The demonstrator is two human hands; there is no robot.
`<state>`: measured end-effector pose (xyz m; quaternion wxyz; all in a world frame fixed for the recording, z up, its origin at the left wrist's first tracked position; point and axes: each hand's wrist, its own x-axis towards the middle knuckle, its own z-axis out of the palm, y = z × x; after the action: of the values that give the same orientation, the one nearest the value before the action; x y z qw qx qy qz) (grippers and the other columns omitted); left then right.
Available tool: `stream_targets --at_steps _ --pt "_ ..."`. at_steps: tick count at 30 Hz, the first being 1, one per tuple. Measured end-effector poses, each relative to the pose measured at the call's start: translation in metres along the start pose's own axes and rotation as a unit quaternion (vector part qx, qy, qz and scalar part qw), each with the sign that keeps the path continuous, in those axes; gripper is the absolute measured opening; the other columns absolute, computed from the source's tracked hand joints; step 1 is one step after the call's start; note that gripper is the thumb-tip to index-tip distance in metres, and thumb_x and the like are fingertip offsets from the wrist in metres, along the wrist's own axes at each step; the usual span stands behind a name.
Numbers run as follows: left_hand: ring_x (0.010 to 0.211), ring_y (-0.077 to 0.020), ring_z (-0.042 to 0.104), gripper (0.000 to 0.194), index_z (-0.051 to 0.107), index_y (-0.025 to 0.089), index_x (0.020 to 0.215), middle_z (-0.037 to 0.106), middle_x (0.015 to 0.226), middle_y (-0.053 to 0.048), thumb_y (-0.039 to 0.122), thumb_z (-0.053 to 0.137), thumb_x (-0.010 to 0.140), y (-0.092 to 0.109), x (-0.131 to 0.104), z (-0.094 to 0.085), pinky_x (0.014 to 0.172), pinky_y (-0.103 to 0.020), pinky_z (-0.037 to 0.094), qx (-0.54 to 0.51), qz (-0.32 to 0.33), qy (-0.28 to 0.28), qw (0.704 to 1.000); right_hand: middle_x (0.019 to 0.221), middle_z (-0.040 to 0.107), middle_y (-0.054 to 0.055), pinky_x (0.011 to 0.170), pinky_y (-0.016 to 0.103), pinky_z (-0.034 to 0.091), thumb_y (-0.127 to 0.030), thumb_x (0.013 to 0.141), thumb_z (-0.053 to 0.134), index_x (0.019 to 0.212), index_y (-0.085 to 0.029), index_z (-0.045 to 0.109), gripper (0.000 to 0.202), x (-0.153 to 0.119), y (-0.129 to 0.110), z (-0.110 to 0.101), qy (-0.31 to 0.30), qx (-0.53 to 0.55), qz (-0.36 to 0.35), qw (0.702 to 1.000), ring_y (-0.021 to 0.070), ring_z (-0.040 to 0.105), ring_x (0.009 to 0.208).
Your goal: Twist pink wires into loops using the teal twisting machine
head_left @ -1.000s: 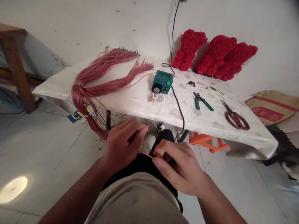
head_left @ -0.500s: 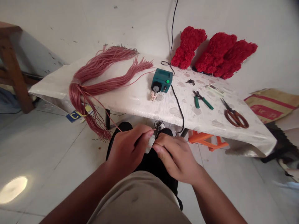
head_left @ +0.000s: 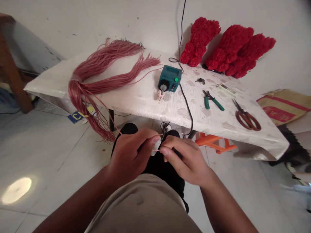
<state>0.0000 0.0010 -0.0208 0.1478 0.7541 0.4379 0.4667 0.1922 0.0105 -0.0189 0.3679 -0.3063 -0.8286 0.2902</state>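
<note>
My left hand is closed in a pinch on a thin pink cord, one strand that runs up and left to the bundle. A short cord end pokes out past its thumb and forefinger. My right hand, also closed, pinches a thin pink length that spans the small gap between the hands, above my lap. Whether both pieces are the same strand is hidden by my fingers. The large bundle of pink cords lies tied on the table, its lower ends hanging over the front edge.
On the table stand a green motor box with a black cable and red fluffy flower-like bunches. Green-handled pliers and brown-handled scissors lie to the right. An orange stool sits beneath.
The camera view has shifted slightly, so the table's things appear a little higher. Both hands keep their pinch, with the right fingertips shifted slightly against the cord.
</note>
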Motion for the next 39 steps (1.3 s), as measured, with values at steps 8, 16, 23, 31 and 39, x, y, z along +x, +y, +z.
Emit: stream_targets --at_steps 8,16,23,31,39 --pt "0.054 -0.0088 0.059 0.021 0.063 0.02 0.083 0.068 0.065 0.004 0.019 0.05 0.099 -0.001 0.001 0.004 0.055 -0.02 0.046 0.0 -0.005 -0.014 1.0 0.077 0.057 0.0 0.059 0.027 0.039 -0.015 0.093 0.047 0.094 -0.018 0.062 0.015 0.007 -0.007 -0.004 -0.063 -0.111 -0.03 0.991 0.0129 0.051 0.065" --pt "0.056 -0.0086 0.059 0.021 0.063 0.019 0.083 0.067 0.066 0.004 0.02 0.051 0.1 -0.007 -0.001 0.005 0.058 -0.021 0.042 0.005 -0.013 -0.056 0.998 0.066 0.047 -0.002 0.056 0.03 0.033 -0.009 0.08 0.048 0.074 -0.016 0.062 0.017 0.011 -0.005 -0.002 -0.066 -0.15 -0.037 0.986 0.0124 0.039 0.059" --pt "0.055 -0.0066 0.054 0.018 0.061 0.019 0.084 0.063 0.065 0.006 0.017 0.052 0.1 -0.006 -0.001 0.006 0.057 -0.019 0.041 -0.003 -0.011 -0.049 0.999 0.062 0.03 -0.004 0.053 0.031 0.023 -0.007 0.075 0.047 0.06 -0.02 0.039 0.021 0.013 -0.004 0.006 0.009 -0.158 -0.045 0.986 0.0114 0.025 0.058" --pt "0.054 -0.006 0.055 0.015 0.062 0.019 0.087 0.063 0.064 0.007 0.017 0.053 0.099 -0.005 -0.003 0.005 0.055 -0.016 0.041 -0.002 -0.001 -0.018 1.0 0.062 0.026 -0.004 0.054 0.031 0.021 -0.008 0.073 0.045 0.059 -0.02 0.031 0.023 0.014 -0.005 0.012 0.046 -0.152 -0.038 0.987 0.0114 0.022 0.058" --pt "0.053 -0.0061 0.055 0.018 0.063 0.019 0.086 0.065 0.063 0.007 0.018 0.051 0.1 -0.007 -0.003 0.0 0.054 -0.017 0.04 -0.01 -0.017 -0.061 0.998 0.064 0.037 -0.004 0.054 0.028 0.027 -0.007 0.079 0.05 0.068 -0.017 0.054 0.015 0.007 0.002 0.002 0.003 -0.102 -0.033 0.994 0.0099 0.033 0.057"
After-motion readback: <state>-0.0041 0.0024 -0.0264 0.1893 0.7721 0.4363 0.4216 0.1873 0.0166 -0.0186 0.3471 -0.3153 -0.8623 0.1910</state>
